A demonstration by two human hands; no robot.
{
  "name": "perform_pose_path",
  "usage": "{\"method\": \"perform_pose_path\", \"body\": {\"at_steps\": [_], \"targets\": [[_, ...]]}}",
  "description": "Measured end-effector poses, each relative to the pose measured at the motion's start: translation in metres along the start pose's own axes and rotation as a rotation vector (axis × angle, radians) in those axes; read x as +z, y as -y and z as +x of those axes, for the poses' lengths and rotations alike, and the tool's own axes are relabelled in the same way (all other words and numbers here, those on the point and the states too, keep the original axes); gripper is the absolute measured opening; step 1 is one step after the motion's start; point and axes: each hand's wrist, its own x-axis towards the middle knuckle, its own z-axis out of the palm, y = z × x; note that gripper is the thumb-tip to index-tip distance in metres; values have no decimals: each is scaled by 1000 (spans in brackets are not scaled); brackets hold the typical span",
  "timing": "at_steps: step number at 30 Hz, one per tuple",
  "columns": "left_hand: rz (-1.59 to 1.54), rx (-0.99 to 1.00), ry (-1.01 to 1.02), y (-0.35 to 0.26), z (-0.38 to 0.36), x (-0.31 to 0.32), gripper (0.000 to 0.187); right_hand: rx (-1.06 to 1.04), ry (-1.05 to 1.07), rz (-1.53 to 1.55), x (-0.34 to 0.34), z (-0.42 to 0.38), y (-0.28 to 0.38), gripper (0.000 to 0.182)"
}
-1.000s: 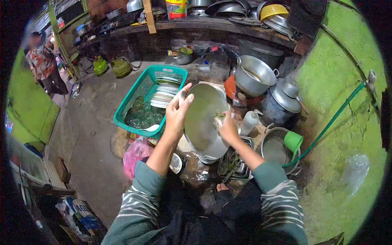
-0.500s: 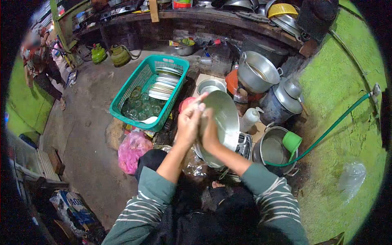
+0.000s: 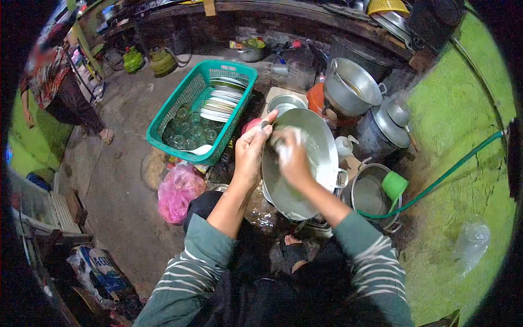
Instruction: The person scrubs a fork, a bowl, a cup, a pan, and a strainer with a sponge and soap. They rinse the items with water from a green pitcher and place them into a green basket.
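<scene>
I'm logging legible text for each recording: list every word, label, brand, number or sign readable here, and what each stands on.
"AG": on the blue-and-white sack at lower left; any letters after these are unclear, and its smaller print is unreadable.
Too small or blurred to read: any print on the yellow packet by the far wall.
I can make out no other words, numbers or signs.

My right fingers blur near the frame's centre, so I cannot tell what the whitish thing at them is. My left fingers hide part of the left rim of the wide metal pan and some of a red object. At upper right, the top edge clips the yellow colander.
</scene>
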Motion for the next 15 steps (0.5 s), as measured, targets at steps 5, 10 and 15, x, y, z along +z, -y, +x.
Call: {"method": "perform_pose_path", "body": {"at_steps": [5,10,15], "targets": [[-106,-91,30,-6,1,3,47,348,-433,-74,-22,23,-55,24],[-80,-81,22,8,10,-12,48,106,60,226,-2,-11,20,24],[-65,-85,-56,-15,3,-2,46,-219,241,-308,-23,-9,-11,27]]}}
